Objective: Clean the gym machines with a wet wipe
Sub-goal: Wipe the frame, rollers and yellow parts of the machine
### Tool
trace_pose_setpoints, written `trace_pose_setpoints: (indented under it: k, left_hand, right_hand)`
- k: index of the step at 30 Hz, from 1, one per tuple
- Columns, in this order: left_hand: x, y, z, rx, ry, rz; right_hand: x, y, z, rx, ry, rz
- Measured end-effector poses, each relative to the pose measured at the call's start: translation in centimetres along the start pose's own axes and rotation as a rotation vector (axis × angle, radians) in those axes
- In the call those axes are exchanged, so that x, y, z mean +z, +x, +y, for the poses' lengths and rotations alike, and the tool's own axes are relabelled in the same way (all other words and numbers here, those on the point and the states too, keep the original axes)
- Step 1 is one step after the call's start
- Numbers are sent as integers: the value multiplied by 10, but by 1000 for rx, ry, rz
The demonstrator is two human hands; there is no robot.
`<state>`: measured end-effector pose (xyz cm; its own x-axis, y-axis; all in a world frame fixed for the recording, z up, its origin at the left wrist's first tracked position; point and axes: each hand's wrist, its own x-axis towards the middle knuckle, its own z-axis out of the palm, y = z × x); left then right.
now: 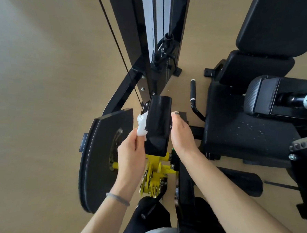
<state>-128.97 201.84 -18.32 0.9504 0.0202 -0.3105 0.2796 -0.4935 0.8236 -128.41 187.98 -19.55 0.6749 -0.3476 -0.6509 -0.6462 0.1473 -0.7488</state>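
Wood-look floor point(43, 92) all round. Far centre, black weight tower point(153, 36) with a cable point(117, 43) slanting down toward the near mechanism. Right, black padded seat point(246, 132) with backrest point(278, 25) behind it, a roller pad point(267, 95) over its right side, and a grip handle point(192, 90) standing between seat and tower. Left, black disc plate point(100, 158) on edge, just beside the left wrist. Below the hands, yellow linkage point(155, 177), partly hidden by the left forearm.

Centre, glossy black cover point(158, 125) standing upright between both hands. Left hand point(129, 154) pinching a crumpled white wipe point(142, 123), pressed against the cover's left edge. Right hand point(182, 134) released, fingers straight and flat along the cover's right side, fingertip with dark nail near the upper corner. Grey band point(118, 198) on the left wrist. Bottom edge, dark trousers point(149, 219) and a knob point(143, 216) near them.
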Motion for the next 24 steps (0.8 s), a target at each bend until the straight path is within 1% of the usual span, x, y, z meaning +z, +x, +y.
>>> trace_pose_setpoints:
  k: [2,4,6,8,11,13,18,24]
  left_hand:
    - [11,-20,-7,44,-23,116]
    - [21,-29,-16,91,-22,198]
    - [26,-29,-27,152,13,243]
    - [26,-25,-35,296,113,256]
    - [26,-17,-45,627,405,199]
    - [27,-12,-50,779,541,142]
    - [27,-5,-56,1012,791,8]
    - [23,19,-22,1316,959,-75]
  right_hand:
    - [3,-6,1,3,-1,6]
    - [4,-12,1,3,8,17]
    - [4,-15,2,11,13,30]
    - [2,-18,3,38,20,39]
    - [-4,-19,4,65,45,67]
    - [-8,-18,4,83,55,78]
    - [-15,-13,9,76,139,135]
    - [-24,-11,10,84,193,182]
